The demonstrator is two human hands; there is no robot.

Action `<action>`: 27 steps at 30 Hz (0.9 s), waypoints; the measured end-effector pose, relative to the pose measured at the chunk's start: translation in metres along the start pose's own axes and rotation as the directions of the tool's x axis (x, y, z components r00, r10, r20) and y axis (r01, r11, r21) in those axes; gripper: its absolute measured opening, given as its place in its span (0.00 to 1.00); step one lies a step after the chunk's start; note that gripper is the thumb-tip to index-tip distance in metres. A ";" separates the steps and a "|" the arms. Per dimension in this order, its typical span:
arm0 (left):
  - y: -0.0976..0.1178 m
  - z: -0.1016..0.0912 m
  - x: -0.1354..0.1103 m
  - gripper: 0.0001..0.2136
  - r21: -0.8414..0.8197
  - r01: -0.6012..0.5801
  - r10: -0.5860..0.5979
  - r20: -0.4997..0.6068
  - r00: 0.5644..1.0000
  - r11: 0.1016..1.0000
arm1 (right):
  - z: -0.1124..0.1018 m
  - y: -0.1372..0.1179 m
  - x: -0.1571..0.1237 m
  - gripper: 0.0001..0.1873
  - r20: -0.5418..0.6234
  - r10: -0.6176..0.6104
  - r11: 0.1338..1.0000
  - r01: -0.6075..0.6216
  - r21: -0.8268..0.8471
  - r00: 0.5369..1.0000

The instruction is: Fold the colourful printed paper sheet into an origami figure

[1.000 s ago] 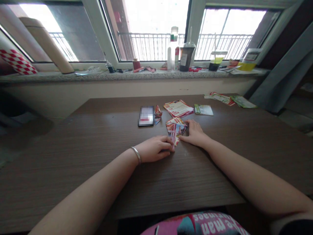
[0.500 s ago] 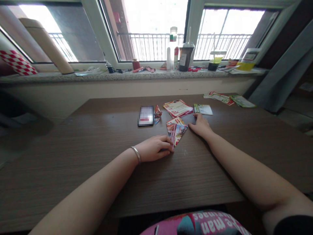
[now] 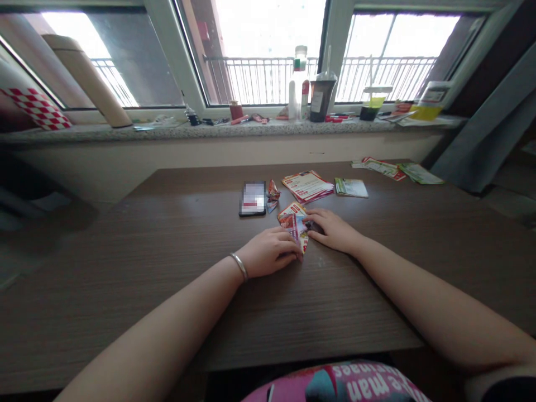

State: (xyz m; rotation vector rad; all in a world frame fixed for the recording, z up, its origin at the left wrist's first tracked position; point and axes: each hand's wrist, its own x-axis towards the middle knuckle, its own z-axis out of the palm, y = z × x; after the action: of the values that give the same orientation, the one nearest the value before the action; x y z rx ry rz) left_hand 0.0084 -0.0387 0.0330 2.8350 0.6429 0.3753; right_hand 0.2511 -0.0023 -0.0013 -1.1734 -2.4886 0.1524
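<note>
A folded, colourful printed paper (image 3: 294, 222) lies on the brown wooden table (image 3: 167, 262) between my hands. My left hand (image 3: 270, 252), with a silver bangle on the wrist, presses its curled fingers on the paper's near left corner. My right hand (image 3: 330, 228) lies on the paper's right side and folds that flap inward, with the fingers closed on its edge. Part of the paper is hidden under both hands.
Behind the paper lie a phone (image 3: 253, 198), a small folded paper figure (image 3: 273, 195), a stack of red leaflets (image 3: 307, 186) and a green leaflet (image 3: 352, 187). More leaflets (image 3: 396, 169) sit at the far right. The windowsill (image 3: 234, 129) holds bottles, cups and small items.
My right hand went out toward the green leaflet, then came back onto the paper's right side. The paper now looks narrower, folded in. My left hand stayed on the near corner.
</note>
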 end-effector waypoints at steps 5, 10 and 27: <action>-0.012 0.009 -0.003 0.19 0.107 0.208 -0.198 -0.101 0.975 0.972 | -0.002 -0.001 0.000 0.19 -0.005 -0.002 1.000 0.003 0.021 1.000; -0.021 0.017 -0.005 0.30 0.140 0.364 -0.370 0.020 0.929 0.921 | -0.002 -0.003 -0.001 0.16 -0.033 -0.034 0.999 0.035 0.042 0.999; -0.015 0.017 -0.005 0.33 0.051 0.389 -0.389 -0.008 0.921 0.920 | 0.004 -0.015 0.002 0.39 0.024 -0.064 0.988 0.060 0.145 0.998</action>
State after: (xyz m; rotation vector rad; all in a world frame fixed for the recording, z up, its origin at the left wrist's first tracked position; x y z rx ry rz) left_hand 0.0030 -0.0299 0.0118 2.6602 1.2033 0.2861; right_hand 0.2373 -0.0108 -0.0010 -1.0403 -2.4892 0.3287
